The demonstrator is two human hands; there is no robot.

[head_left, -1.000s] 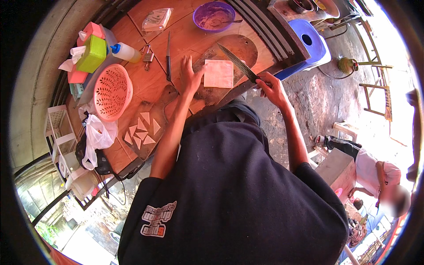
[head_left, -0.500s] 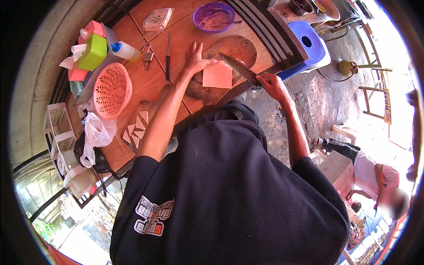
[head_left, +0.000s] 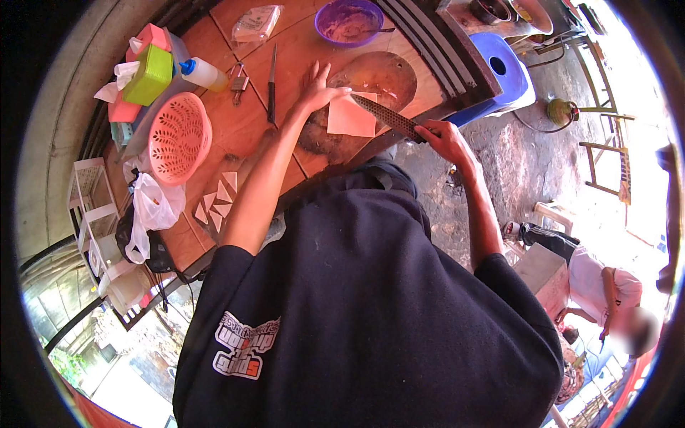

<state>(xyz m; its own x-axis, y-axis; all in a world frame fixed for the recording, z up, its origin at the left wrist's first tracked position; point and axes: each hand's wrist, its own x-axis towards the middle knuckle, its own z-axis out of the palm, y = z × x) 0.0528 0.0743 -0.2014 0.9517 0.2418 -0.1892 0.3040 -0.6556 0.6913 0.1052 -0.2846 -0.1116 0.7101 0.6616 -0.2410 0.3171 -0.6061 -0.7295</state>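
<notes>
A pale pinkish square sheet (head_left: 346,121) lies on a round, dark-stained wooden cutting board (head_left: 396,71). My left hand (head_left: 316,94) has its fingers spread, its thumb reaching along the sheet's far left edge. In my right hand (head_left: 446,140) is the handle of a broad knife (head_left: 389,118) with a dark, patterned blade. The blade slants across the sheet's right part, its tip close to my left thumb. Whether its edge has gone through the sheet I cannot tell. Several triangular pieces (head_left: 219,199) of similar pale material lie left of my left forearm.
A slim knife (head_left: 272,89), padlock (head_left: 239,84), squeeze bottle (head_left: 203,74) and pink basket (head_left: 196,150) stand or lie leftward on the table. Farther off are a purple bowl (head_left: 348,43) of paste and a plastic package (head_left: 255,25). A blue container (head_left: 517,93) stands right; someone sits lower right.
The knife has come slightly nearer to me, its blade now lower over the sheet. My left hand has shifted a little, its thumb now closer to the blade tip.
</notes>
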